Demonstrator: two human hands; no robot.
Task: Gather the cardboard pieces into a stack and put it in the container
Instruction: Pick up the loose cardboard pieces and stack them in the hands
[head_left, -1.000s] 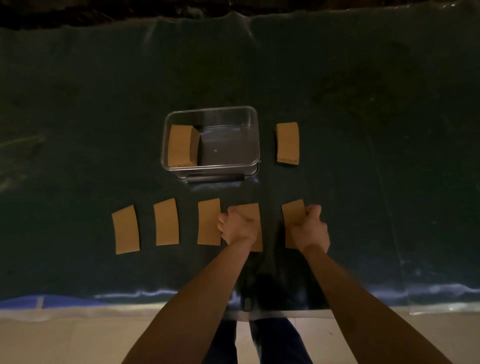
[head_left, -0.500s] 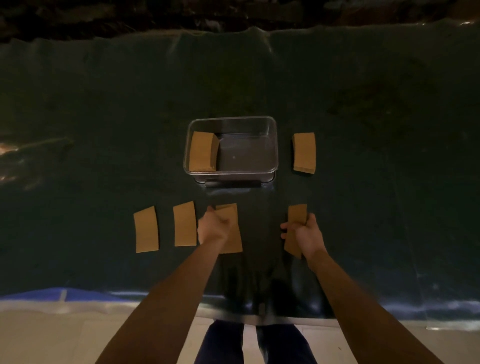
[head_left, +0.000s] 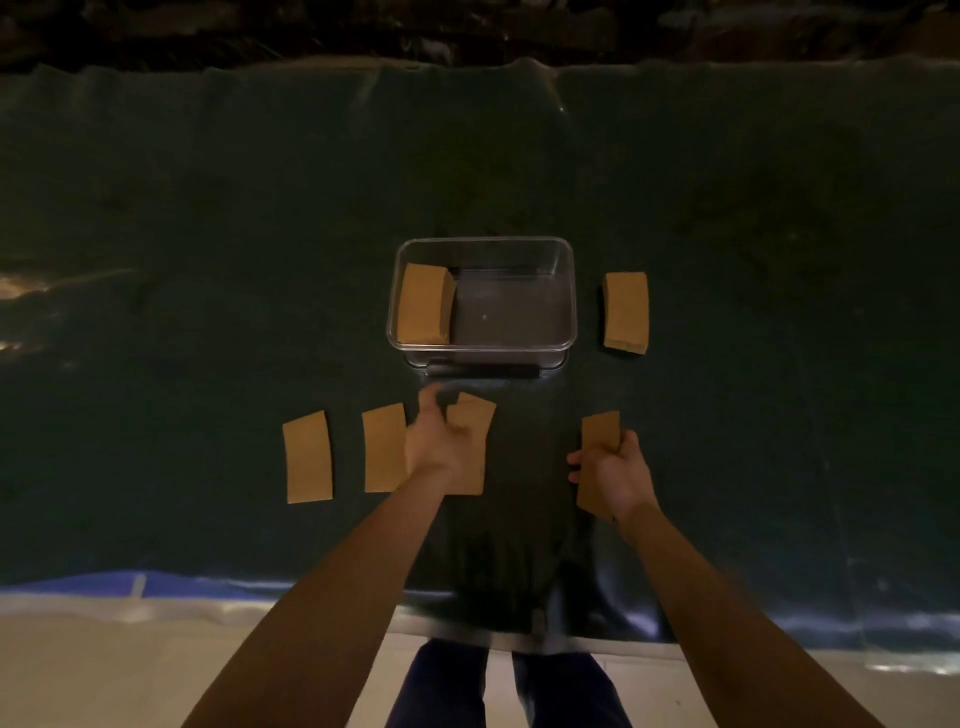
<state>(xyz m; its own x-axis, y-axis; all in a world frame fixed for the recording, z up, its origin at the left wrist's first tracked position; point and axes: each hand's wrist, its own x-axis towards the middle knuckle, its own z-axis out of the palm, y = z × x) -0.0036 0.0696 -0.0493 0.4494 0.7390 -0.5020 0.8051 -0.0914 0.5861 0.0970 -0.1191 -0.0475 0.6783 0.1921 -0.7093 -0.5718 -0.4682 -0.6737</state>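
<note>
A clear plastic container (head_left: 566, 291) stands mid-table with a stack of brown cardboard pieces (head_left: 422, 304) at its left end. Another cardboard stack (head_left: 626, 312) lies on the cloth to its right. In the near row, two single pieces (head_left: 307, 457) (head_left: 383, 448) lie flat at the left. My left hand (head_left: 441, 447) is shut on overlapping cardboard pieces (head_left: 475, 421), one skewed over another. My right hand (head_left: 610, 475) grips a cardboard piece (head_left: 600, 431) lifted at an angle.
A dark green cloth (head_left: 208, 260) covers the table. Its near edge (head_left: 156, 587) runs just above a pale floor, where my legs show. A dark wall borders the far edge.
My left hand slid its piece leftward onto the neighbouring piece, so they now overlap. My right hand lifted its piece off the cloth. The view shifted slightly.
</note>
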